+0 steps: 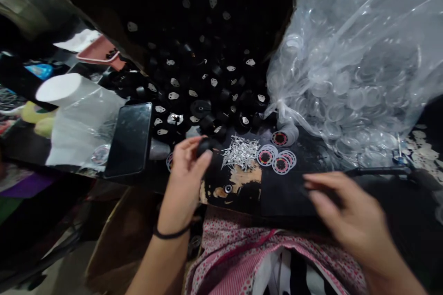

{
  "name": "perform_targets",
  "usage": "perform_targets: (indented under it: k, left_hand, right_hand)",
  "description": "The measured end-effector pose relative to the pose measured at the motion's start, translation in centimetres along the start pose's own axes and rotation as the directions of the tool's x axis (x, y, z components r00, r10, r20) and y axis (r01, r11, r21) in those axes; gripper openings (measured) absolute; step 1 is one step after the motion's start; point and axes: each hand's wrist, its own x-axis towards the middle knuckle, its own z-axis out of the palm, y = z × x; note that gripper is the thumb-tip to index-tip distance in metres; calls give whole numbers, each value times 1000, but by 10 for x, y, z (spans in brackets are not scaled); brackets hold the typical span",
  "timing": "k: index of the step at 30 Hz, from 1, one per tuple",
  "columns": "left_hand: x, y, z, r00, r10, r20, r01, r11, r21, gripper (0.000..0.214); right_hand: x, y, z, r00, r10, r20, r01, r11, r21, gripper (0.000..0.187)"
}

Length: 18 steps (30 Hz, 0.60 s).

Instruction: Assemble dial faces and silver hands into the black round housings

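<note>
My left hand (188, 161) is closed around a small, round black housing (205, 146), pinched between thumb and fingers above the front of the table. Right beside it lies a heap of small silver pointers (241, 152). Printed round dial discs (282, 162) are spread to the right of the heap. Over the black mat (284, 193), my right hand (346, 203) is blurred by motion, its thumb and index finger apart and nothing visible between them. A small round metal piece (228, 189) rests on the worn table edge.
Many black housings with pale metal tabs (214, 82) fill a dark box behind. A clear bag of transparent round covers (346, 87) bulges at the right. To the left lie a phone (128, 140), a white plastic bag (81, 124) and a pink tray (100, 50).
</note>
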Motion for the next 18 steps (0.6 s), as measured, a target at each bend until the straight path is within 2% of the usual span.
perform_targets:
  k: [1,2,3,6,9,13,15,18]
  left_hand:
    - [-14,7,9,989,-112,94,128,975,-184,37]
    - [-28,14,18,951,-217,222,282,903,-325,36]
    - [-39,20,27,905,-275,324,396,824,-406,36]
    - [-60,27,43,841,-349,414,534,664,-524,35]
    - [-62,24,42,802,-401,442,596,585,-551,36]
    - [-59,13,35,744,-424,516,665,546,-510,37]
    - [-59,9,36,754,-418,507,656,536,-532,34]
    - [-60,8,40,780,-417,466,625,488,-610,28]
  right_hand:
    - [13,-11,21,993,-69,97,64,996,54,29]
    - [25,-20,39,980,-126,154,115,990,79,37]
    - [33,-26,54,968,-171,183,160,984,73,43]
    - [42,-35,75,954,-218,207,212,976,51,43]
    - [41,-32,70,956,-202,211,168,971,169,35]
    - [44,-21,55,927,-189,323,78,941,328,33]
    - [48,-10,48,945,-107,308,32,970,239,31]
    - [57,7,42,966,94,239,-63,989,-136,34]
